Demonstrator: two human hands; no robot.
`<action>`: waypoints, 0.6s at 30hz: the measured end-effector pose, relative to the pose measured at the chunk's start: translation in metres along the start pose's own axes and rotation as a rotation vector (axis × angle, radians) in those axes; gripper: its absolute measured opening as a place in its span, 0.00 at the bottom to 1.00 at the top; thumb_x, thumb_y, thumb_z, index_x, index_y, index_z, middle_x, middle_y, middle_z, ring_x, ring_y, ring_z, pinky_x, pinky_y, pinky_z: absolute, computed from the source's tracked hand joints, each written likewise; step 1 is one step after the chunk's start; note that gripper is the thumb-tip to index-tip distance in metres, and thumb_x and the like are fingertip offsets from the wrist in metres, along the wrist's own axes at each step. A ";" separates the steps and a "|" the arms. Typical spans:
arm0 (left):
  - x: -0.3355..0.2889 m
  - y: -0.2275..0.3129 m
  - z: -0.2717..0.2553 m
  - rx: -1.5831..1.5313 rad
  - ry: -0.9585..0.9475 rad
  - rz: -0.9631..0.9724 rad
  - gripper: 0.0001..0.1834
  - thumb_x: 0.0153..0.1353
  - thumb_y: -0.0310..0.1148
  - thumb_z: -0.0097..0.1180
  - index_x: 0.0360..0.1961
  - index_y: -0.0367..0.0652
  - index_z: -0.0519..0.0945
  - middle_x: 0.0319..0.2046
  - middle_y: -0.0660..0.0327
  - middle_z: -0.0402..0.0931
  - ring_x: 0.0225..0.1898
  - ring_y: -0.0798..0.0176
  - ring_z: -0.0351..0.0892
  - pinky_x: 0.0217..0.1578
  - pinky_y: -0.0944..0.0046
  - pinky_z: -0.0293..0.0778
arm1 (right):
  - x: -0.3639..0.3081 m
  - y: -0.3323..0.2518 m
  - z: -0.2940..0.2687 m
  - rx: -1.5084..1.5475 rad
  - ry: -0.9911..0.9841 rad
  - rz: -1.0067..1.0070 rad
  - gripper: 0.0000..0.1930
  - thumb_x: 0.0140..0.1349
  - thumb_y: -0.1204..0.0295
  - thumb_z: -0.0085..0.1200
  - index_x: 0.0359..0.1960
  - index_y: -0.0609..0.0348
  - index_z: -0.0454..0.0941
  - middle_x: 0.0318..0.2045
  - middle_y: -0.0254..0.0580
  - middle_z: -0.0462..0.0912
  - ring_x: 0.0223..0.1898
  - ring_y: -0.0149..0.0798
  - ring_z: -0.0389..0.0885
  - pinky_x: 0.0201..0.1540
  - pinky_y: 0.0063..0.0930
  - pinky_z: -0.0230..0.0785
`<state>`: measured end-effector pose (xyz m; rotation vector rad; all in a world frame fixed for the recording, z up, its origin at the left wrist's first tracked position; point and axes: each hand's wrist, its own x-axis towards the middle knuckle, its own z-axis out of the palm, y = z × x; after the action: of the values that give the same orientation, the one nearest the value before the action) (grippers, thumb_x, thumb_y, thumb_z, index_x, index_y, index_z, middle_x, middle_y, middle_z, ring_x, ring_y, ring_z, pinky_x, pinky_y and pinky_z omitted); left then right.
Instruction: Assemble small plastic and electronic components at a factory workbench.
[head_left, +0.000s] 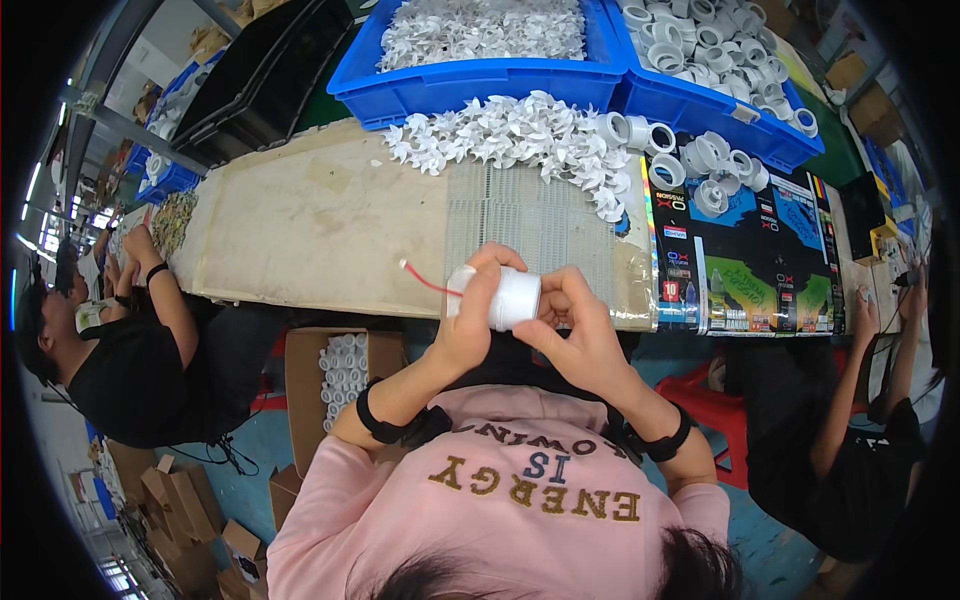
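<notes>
At the table's front edge I hold a white cylindrical plastic housing [515, 298] between both hands. My left hand [472, 312] is wrapped round its left side, thumb on top. Fingers and thumb of my right hand [582, 325] grip the right end. From the housing's left side sticks out a red wire [428, 282] with a small white connector at its tip. Beyond my hands lies a heap of small white bladed fan wheels [510, 135]. To its right sit several loose white plastic rings [720, 165], some on their sides. What is inside the housing is hidden.
A blue bin [480, 80] of fan wheels and another blue bin [720, 110] of white rings stand at the back. A black crate [250, 90] is at the far left. Below the table stands a cardboard box [300, 375] of white parts. People sit at both sides.
</notes>
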<state>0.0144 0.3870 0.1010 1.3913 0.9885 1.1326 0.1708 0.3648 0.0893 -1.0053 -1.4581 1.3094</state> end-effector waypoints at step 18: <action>0.009 -0.009 -0.001 -0.059 0.069 0.205 0.22 0.65 0.40 0.34 0.31 0.33 0.77 0.33 0.54 0.73 0.34 0.61 0.72 0.38 0.65 0.69 | -0.008 -0.017 0.017 -0.581 0.236 -0.453 0.32 0.43 0.70 0.67 0.51 0.70 0.69 0.37 0.50 0.72 0.37 0.49 0.74 0.36 0.35 0.70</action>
<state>0.0156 0.3970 0.0927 1.4378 0.8677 1.3585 0.1570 0.3507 0.1044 -1.0592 -1.7856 0.4299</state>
